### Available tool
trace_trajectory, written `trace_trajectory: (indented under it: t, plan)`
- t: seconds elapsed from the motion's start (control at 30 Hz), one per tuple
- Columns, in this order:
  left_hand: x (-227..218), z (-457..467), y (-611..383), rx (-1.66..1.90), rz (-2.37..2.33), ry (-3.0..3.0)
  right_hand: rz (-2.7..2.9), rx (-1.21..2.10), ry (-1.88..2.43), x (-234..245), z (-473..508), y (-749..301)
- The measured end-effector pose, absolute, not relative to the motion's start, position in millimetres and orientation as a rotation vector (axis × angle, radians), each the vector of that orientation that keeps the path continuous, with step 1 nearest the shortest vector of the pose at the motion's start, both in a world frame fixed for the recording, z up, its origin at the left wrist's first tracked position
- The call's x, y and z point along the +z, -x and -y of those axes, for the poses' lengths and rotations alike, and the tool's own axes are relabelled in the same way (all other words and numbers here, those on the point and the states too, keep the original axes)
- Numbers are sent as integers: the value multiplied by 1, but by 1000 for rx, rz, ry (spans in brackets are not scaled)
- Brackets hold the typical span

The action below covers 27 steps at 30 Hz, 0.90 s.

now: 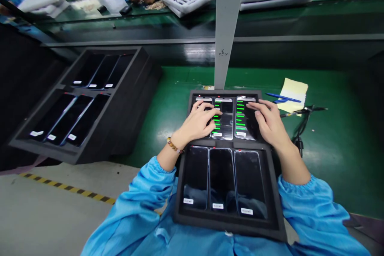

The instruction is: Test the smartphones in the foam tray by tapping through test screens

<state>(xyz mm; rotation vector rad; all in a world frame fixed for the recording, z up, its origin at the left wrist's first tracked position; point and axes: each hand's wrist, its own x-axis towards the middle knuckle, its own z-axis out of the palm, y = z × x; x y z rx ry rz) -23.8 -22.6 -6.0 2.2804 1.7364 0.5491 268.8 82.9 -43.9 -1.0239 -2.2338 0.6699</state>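
- Black tray (pixel 231 227) at the lower centre of the head view; six phones (pixel 222 176) lie in it in two rows, their long axes running up and down the frame;
- Left hand (pixel 198 123) over the upper row, fingers loosely spread; they point right, across the long axis of the lit middle phone (pixel 227 124), and partly hide the upper left phone (pixel 204 99);
- Right hand (pixel 269 123), fingers half spread, points left at the top of the lit right phone (pixel 243 122); this hand is the nearer to it;
- Neither hand grasps anything; whether fingertips press the glass, I cannot tell;
- Blue pen (pixel 283 97) on the tabletop (pixel 333 140), right of the right hand.
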Motion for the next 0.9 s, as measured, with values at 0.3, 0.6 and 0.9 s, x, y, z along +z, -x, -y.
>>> trace_trajectory:
  t: [0.3, 0.6, 0.9]
  plan:
    - [-8, 28, 58, 823, -1949, -2105, 2258, 734, 956, -37, -83, -275]
    - [-16, 36, 72, 742, -2037, -2029, 2570, 723, 686, -25, -64, -242]
    - [-19, 34, 74, 729, -2025, -2013, 2566, 661, 779, -33, -64, -239]
